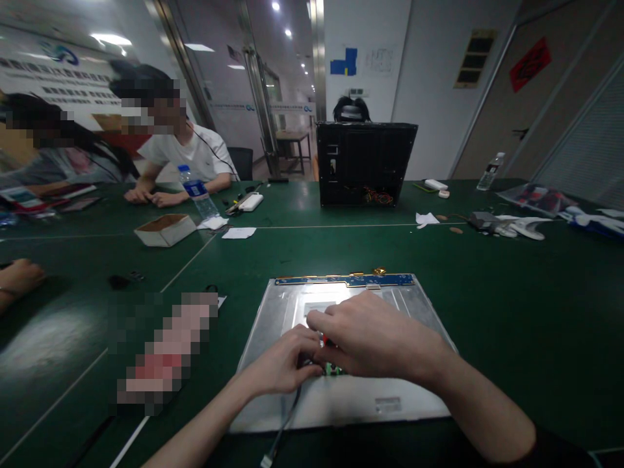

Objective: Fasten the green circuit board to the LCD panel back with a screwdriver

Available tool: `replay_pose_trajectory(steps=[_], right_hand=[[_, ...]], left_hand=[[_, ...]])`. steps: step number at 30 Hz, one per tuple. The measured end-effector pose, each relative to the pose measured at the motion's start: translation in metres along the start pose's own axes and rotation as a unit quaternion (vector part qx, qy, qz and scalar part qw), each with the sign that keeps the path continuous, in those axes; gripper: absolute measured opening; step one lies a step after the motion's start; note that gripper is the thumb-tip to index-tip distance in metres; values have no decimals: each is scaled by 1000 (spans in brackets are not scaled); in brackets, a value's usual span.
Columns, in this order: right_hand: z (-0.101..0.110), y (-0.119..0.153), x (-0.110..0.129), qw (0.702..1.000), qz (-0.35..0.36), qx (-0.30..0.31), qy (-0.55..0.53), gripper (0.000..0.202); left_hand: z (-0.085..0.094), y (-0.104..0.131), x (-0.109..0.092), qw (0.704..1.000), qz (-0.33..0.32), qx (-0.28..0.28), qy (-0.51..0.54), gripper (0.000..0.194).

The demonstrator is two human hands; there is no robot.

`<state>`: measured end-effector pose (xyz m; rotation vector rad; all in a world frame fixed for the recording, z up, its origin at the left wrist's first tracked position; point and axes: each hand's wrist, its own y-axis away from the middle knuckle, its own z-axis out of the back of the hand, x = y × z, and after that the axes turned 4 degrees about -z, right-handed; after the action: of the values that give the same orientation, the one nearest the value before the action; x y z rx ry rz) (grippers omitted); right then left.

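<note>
A flat silver metal panel (pixel 414 400), which looks like the back of a display screen, lies in front of me with a narrow blue circuit strip (pixel 312 281) along its far edge. Over its middle, my left hand (pixel 287 361) is closed, its fingertips at a small green circuit board (pixel 334 369). My right hand (pixel 370 331) is curled above the same board, with a bit of something orange-red (pixel 325 339) showing at its fingers. What either hand grips is mostly hidden. A thin dark cable (pixel 287 419) with a white plug runs from under my left hand over the panel's near edge.
A pixelated pinkish object (pixel 170 351) lies left of the panel. Beyond are an open white box (pixel 166 231), a water bottle (pixel 199 192) and a black equipment case (pixel 365 162). Two people sit at the far left; another person's hand (pixel 22 279) rests at the left edge.
</note>
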<state>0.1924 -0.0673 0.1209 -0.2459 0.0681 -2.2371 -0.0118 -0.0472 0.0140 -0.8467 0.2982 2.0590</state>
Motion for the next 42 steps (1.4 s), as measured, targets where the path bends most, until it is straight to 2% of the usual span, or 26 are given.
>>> replay_pose_trajectory(steps=[10, 16, 24, 27, 33, 42], right_hand=[[4, 0, 0, 1000, 16, 21, -15, 17], [1, 0, 0, 1000, 4, -5, -2, 17], [7, 0, 1, 999, 26, 29, -15, 24], [5, -1, 1, 1000, 15, 24, -11, 20], [2, -1, 0, 1000, -5, 7, -1, 19], [5, -1, 2, 999, 25, 29, -28, 17]], left_hand=[[-1, 0, 2, 1000, 3, 10, -1, 7], [0, 1, 1, 1000, 2, 11, -8, 12], [-1, -1, 1, 1000, -6, 11, 6, 9], [-1, 0, 2, 1000, -7, 7, 4, 7], [-1, 3, 3, 1000, 0, 5, -7, 17], [0, -1, 0, 1000, 0, 5, -5, 10]])
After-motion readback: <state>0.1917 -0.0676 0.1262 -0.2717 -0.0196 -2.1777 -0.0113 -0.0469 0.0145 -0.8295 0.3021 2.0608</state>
